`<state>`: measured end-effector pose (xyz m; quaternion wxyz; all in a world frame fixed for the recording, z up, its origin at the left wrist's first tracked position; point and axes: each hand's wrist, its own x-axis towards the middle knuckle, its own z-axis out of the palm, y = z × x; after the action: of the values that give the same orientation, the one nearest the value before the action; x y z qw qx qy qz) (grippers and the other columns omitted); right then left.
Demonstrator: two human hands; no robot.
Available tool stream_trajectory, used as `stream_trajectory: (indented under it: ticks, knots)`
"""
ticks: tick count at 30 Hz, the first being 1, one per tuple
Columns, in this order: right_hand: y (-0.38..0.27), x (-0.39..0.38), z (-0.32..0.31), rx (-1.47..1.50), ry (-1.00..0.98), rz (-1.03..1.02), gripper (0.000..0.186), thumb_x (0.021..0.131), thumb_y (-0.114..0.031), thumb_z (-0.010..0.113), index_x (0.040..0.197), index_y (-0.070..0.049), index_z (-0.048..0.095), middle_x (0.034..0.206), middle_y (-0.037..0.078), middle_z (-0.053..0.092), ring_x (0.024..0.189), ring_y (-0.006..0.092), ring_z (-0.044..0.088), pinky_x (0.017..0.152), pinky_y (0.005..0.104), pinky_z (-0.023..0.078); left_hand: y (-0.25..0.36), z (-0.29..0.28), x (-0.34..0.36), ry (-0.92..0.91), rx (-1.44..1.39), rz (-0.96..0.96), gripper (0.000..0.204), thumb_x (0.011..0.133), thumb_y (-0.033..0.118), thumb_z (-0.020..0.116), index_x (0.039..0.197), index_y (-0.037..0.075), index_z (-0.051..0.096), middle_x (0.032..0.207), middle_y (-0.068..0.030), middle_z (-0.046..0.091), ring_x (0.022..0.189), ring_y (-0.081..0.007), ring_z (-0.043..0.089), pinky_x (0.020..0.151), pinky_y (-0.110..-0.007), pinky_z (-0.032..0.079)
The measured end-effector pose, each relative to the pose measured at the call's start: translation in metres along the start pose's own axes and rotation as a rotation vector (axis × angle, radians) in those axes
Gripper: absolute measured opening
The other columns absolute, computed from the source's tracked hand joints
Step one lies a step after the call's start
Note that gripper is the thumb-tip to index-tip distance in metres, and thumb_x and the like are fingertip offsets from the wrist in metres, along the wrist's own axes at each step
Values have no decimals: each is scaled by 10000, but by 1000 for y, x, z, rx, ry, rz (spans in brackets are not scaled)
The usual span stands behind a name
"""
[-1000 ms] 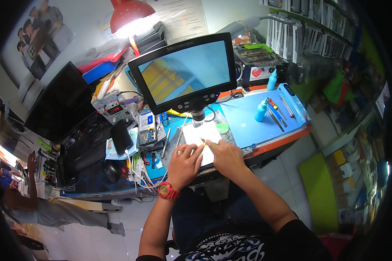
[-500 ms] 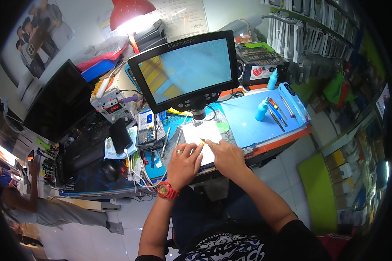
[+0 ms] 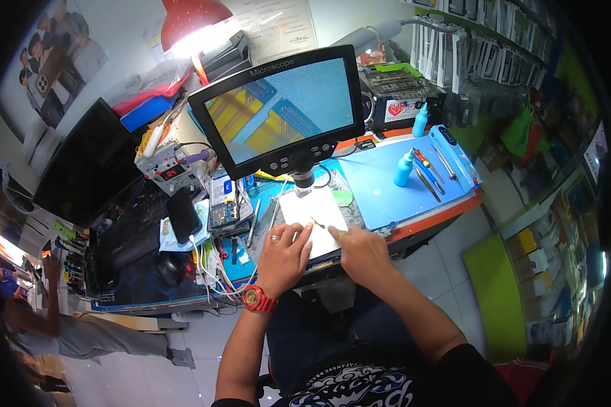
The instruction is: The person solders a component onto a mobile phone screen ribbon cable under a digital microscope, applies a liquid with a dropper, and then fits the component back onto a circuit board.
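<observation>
A small yellow strip with a dark end, like a flex cable (image 3: 316,222), lies on a white sheet of paper (image 3: 299,207) under the digital microscope (image 3: 304,180). The microscope's screen (image 3: 285,108) shows it enlarged as yellow bands with blue ends. My left hand (image 3: 285,254), with a ring and a red watch (image 3: 258,298), rests on the paper, fingers stretched out and the fingertips beside the strip. To the right of the strip, my right hand (image 3: 365,254) points its index finger toward it, a small gap between them; the other fingers curl under, partly hidden.
A blue mat (image 3: 380,197) on the right holds a teal bottle (image 3: 404,169), tweezers (image 3: 428,186) and screwdrivers. On the left are a phone (image 3: 184,211), a mouse (image 3: 172,268), white cables and a power supply (image 3: 170,169). A red lamp (image 3: 193,24) shines from above.
My right index finger has drawn back from the strip, rightward. On the screen, the blurred fingertip shape is gone and the blue ends show. The whole view has shifted slightly.
</observation>
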<state>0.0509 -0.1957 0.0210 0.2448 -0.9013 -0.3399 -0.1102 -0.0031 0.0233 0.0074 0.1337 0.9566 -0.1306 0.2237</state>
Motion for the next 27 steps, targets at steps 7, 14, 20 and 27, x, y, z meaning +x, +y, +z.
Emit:
stream_trajectory:
  ticks: [7,14,20,27]
  knots:
    - [-3,12,6,-6,-23,34,455,921,-26,637,1344,-141,762,885,125,677,755,348,719,683,476,576,-2,0,-1,-18,-5,-6,373,1037,195,642,1380,66,709,1264,-92,649,1240,-321,554,1089,-455,467]
    - [-4,-19,-27,34,-42,56,492,905,-30,642,1371,-147,748,920,138,684,763,343,728,682,473,584,-1,0,-4,1,6,-13,376,1037,217,652,1373,62,714,1250,-94,661,1218,-316,573,1082,-461,469]
    - [-2,31,16,19,15,37,424,952,-60,625,1346,-140,759,916,155,691,775,354,727,683,473,573,-1,1,2,3,-6,6,368,1035,218,654,1365,69,721,1245,-88,662,1202,-318,583,1080,-460,472]
    - [-1,-17,-21,14,-82,69,479,906,-34,642,1361,-134,752,915,144,686,782,351,734,701,475,584,0,-2,-2,-17,-9,-11,371,1042,188,637,1385,63,705,1265,-93,653,1233,-328,558,1088,-460,469]
